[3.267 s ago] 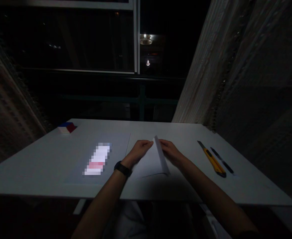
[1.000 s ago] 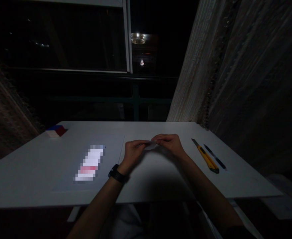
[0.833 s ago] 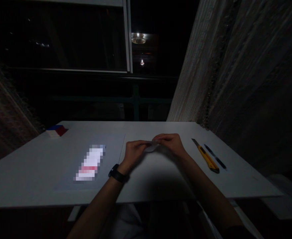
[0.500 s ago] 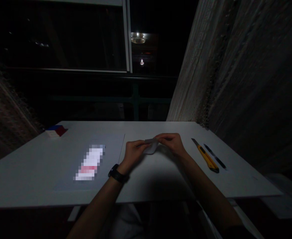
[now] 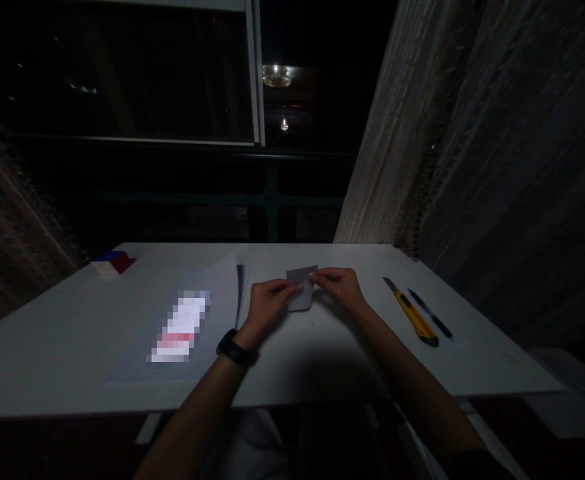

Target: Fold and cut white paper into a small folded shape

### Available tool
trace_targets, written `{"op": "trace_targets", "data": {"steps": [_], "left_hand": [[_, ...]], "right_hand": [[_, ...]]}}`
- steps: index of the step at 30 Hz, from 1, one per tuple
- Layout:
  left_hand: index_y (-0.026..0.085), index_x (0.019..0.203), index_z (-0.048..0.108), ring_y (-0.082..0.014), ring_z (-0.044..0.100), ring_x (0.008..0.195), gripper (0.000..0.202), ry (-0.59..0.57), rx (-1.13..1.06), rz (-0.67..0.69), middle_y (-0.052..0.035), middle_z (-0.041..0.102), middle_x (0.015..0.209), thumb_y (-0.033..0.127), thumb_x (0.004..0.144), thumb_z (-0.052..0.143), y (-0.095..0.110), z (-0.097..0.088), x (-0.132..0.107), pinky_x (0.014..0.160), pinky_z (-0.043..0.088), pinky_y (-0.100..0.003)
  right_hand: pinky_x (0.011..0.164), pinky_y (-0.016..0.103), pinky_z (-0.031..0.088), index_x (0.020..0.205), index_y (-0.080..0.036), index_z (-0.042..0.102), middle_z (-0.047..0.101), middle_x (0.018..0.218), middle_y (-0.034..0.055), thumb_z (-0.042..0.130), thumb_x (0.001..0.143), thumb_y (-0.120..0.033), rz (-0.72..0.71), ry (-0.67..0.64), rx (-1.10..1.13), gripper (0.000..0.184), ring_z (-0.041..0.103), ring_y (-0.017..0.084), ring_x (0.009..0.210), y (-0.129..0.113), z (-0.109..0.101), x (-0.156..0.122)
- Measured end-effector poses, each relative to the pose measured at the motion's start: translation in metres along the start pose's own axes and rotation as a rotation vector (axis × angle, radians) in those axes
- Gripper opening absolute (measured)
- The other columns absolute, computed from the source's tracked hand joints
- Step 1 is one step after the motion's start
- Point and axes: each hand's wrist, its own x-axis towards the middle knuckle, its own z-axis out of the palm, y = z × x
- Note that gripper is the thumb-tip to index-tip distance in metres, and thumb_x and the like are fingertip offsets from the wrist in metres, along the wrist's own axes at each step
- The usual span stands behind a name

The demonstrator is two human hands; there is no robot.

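Observation:
A small folded piece of paper (image 5: pixel 301 300), greyish in the dim light, is held up above the white table between both hands. My left hand (image 5: pixel 267 305) pinches its left side, thumb on the near face; a black watch is on that wrist. With thumb and fingertips, my right hand (image 5: pixel 341 287) grips the upper right corner. The fingers behind the paper are hidden. To the left of my left hand lie sheets of white paper (image 5: pixel 222 293), the top one's right edge lifted, with a blurred bright rectangle (image 5: pixel 180 327) on them.
A yellow utility knife (image 5: pixel 415 316) with its blade out and a dark pen (image 5: pixel 431 313) lie on the table (image 5: pixel 332 373) at right. At the far left corner sits a blue, red and white cube (image 5: pixel 111 263). Curtains (image 5: pixel 377 167) hang on both sides of the dark window.
The small paper has gone from bent over to standing flatter, its face towards me. My right fingers have shifted slightly along its edge. The top sheet at left has lifted at its right edge.

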Motion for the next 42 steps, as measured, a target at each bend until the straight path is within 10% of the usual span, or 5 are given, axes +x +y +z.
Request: {"op": "trace_targets", "data": {"steps": [22, 42], "left_hand": [[0.015, 0.042, 0.042, -0.0050, 0.029, 0.042, 0.047, -0.154, -0.109, -0.168, 0.0068, 0.033, 0.042, 0.050, 0.053, 0.072, 0.002, -0.001, 0.004, 0.041, 0.020, -0.020], [0.015, 0.043, 0.042, -0.0047, 0.027, 0.042, 0.048, -0.206, -0.129, -0.193, 0.0073, 0.032, 0.043, 0.052, 0.053, 0.071, 0.000, -0.002, 0.004, 0.042, 0.019, -0.021]], "right_hand": [[0.055, 0.027, 0.041, 0.058, -0.015, 0.068, 0.062, 0.055, 0.0017, 0.070, 0.058, -0.046, 0.085, -0.012, 0.023, 0.032, 0.054, 0.014, 0.055, 0.005, 0.003, 0.001], [0.054, 0.026, 0.039, 0.054, -0.015, 0.067, 0.058, 0.051, -0.0003, 0.069, 0.061, -0.047, 0.097, -0.017, 0.047, 0.033, 0.051, 0.013, 0.052, 0.010, 0.004, 0.001]]}}
